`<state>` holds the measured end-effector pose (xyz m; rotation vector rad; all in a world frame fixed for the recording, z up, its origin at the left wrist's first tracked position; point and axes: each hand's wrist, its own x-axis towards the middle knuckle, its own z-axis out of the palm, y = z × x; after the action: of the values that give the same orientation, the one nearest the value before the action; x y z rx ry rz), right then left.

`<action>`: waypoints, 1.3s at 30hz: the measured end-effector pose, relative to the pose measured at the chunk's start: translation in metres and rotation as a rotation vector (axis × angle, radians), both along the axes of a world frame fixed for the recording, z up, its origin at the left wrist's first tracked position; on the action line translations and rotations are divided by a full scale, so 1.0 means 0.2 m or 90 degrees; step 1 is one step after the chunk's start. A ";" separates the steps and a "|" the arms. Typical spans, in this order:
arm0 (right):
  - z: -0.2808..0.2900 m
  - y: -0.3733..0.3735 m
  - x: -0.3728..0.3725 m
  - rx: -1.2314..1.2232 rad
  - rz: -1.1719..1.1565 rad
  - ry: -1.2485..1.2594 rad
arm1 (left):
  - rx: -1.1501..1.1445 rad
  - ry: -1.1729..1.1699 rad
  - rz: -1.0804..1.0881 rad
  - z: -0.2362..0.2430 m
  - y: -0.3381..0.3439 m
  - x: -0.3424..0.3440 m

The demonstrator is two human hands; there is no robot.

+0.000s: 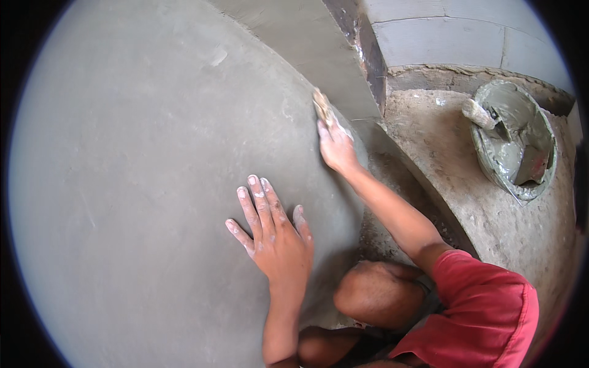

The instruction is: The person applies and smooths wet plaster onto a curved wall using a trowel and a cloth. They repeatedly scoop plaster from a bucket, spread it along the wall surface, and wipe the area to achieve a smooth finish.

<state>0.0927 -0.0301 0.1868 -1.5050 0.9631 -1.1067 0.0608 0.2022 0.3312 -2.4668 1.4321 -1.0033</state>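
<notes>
Head view, surroundings: a battered pan (516, 142) with wet grey mortar sits on the rough ground (491, 221) at the right, well apart from both hands; a lump-covered tool handle (480, 114) leans on its near rim.
In the way: the person's bent bare knee (374, 294) and red shorts (485, 313) crowd the lower right, close under the right forearm; a dark beam edge (368, 46) runs down just above the brush.
Brush: a small mortar-caked brush (323, 105) lies against the right edge of the plastered wall, where it meets a recessed plastered face (294, 37).
Right hand: the right hand (336, 147) reaches up along that edge, arm nearly straight, its grip wrapped around the brush's lower end.
Left hand: the left hand (273, 236) lies flat on the wall, fingers spread and pointing up, grip released, holding nothing; pale mortar smears mark the fingers.
Surface: the plastered wall (153, 184) is smooth, wet-looking grey, filling the left and centre, with faint trowel streaks and one lighter patch near the top.
Room: pale block masonry (442, 37) stands behind the pan at the upper right.
</notes>
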 end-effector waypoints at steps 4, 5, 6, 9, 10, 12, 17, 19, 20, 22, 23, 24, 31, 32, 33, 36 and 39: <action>0.06 0.09 -0.06 -0.144 -0.005 -0.098 | -0.006 0.015 0.003 0.01 0.00 0.00; 0.13 0.08 -0.01 -0.259 -0.005 -0.130 | 0.008 0.027 0.019 0.01 0.00 0.00; 0.20 0.07 0.03 -0.289 0.011 -0.066 | -0.004 0.016 0.004 0.01 0.00 0.00; 0.31 0.01 0.11 -0.266 -0.009 -0.033 | 0.005 0.014 0.000 0.01 0.01 -0.01; 0.30 0.01 0.10 -0.276 -0.031 -0.048 | 0.003 0.016 -0.001 0.01 0.01 -0.01; 0.19 0.04 0.04 -0.103 -0.052 -0.056 | 0.008 0.005 0.000 0.00 0.01 0.00; -0.26 0.35 -0.14 0.279 -0.013 0.105 | 0.071 -0.008 -0.016 -0.09 -0.04 0.02; -0.36 0.42 -0.08 0.142 0.020 0.048 | 0.097 -0.004 -0.024 -0.14 -0.06 0.02; -0.41 0.44 -0.06 -0.082 -0.047 -0.030 | 0.114 0.003 -0.021 -0.17 -0.06 0.02; -0.45 0.42 0.00 -0.224 -0.114 0.024 | 0.127 -0.010 -0.025 -0.19 -0.07 0.02; -0.47 0.41 0.01 -0.217 -0.129 0.032 | 0.128 -0.014 -0.027 -0.19 -0.07 0.01; -0.50 0.40 0.02 -0.260 -0.105 0.041 | 0.133 -0.008 -0.025 -0.19 -0.06 0.01; -0.67 0.52 -0.10 0.331 0.052 0.121 | 0.147 -0.028 -0.003 -0.19 -0.08 -0.01; -0.67 0.53 -0.10 0.188 -0.031 0.044 | 0.148 -0.027 -0.004 -0.20 -0.08 -0.01; -0.67 0.53 -0.08 0.088 -0.087 0.002 | 0.157 -0.017 -0.001 -0.21 -0.08 -0.01; -0.64 0.47 -0.06 0.235 -0.090 -0.022 | 0.169 -0.030 -0.013 -0.19 -0.07 -0.02; -0.60 0.44 -0.09 0.459 0.010 0.078 | 0.202 -0.026 0.006 -0.14 -0.07 -0.04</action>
<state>0.0757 0.0572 0.0664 -0.9841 1.2603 -0.5554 0.0529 0.1872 0.3040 -2.2115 1.4377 -0.7513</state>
